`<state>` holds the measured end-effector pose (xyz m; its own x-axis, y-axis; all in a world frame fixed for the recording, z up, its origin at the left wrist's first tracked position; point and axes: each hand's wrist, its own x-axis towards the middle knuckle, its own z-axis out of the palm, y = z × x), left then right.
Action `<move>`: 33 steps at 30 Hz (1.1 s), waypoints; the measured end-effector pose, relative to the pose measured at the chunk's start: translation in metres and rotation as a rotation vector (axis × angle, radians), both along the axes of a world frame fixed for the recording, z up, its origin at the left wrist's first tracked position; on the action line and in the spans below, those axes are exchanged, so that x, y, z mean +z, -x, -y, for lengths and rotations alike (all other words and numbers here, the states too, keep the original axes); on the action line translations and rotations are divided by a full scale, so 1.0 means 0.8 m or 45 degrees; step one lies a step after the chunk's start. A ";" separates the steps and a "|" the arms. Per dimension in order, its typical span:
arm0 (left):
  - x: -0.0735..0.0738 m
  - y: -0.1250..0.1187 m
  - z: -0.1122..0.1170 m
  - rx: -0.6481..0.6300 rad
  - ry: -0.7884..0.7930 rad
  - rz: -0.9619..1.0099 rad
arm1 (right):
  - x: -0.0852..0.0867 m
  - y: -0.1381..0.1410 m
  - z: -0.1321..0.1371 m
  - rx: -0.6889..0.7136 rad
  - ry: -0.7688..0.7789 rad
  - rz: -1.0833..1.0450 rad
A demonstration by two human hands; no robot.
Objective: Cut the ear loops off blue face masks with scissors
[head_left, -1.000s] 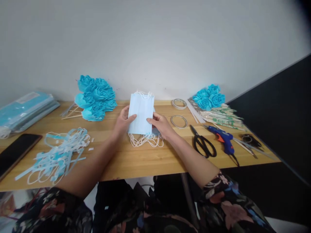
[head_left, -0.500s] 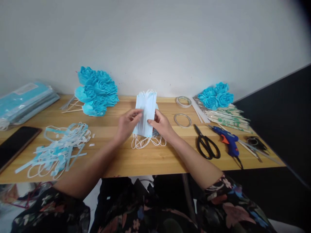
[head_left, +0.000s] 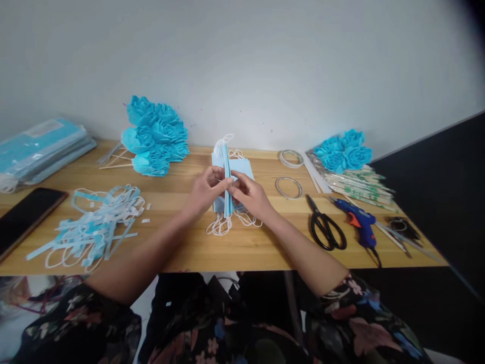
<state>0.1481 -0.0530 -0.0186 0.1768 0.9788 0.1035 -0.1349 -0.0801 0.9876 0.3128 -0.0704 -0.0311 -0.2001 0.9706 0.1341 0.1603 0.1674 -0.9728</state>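
At the middle of the table both my hands grip a thin stack of face masks (head_left: 227,202), turned edge-on so that its blue layers show. My left hand (head_left: 207,191) is closed on the stack's left side, thumb toward me. From the right, the fingers of my right hand (head_left: 250,193) pinch the same stack. White ear loops hang from its top and bottom. Behind and below it, more light blue masks (head_left: 242,166) lie flat on the wooden table (head_left: 242,247), partly hidden by my hands.
Left: cut mask strips and loops (head_left: 94,225), a phone (head_left: 28,217), packaged masks (head_left: 45,144) and blue paper-like flowers (head_left: 157,134). Right: tape rolls (head_left: 291,158), black scissors (head_left: 326,227), a blue glue gun (head_left: 358,217), wrapped sticks (head_left: 359,184) and more blue flowers (head_left: 343,151).
The stack of masks has turned from face-on to edge-on between my hands. More of the masks lying behind it now show. The view has shifted slightly.
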 end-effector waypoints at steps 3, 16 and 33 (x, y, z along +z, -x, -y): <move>-0.003 -0.001 -0.001 0.008 0.022 -0.014 | -0.001 0.000 -0.001 -0.015 -0.017 0.003; -0.022 0.006 -0.016 0.211 0.108 0.074 | 0.001 -0.011 -0.010 -0.400 -0.066 -0.021; -0.022 -0.002 -0.008 0.069 0.094 0.096 | 0.004 0.003 0.004 -0.107 -0.016 0.075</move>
<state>0.1493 -0.0464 -0.0365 0.1175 0.9922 0.0418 -0.2068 -0.0168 0.9782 0.3101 -0.0738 -0.0281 -0.1259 0.9825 0.1371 0.2309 0.1635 -0.9591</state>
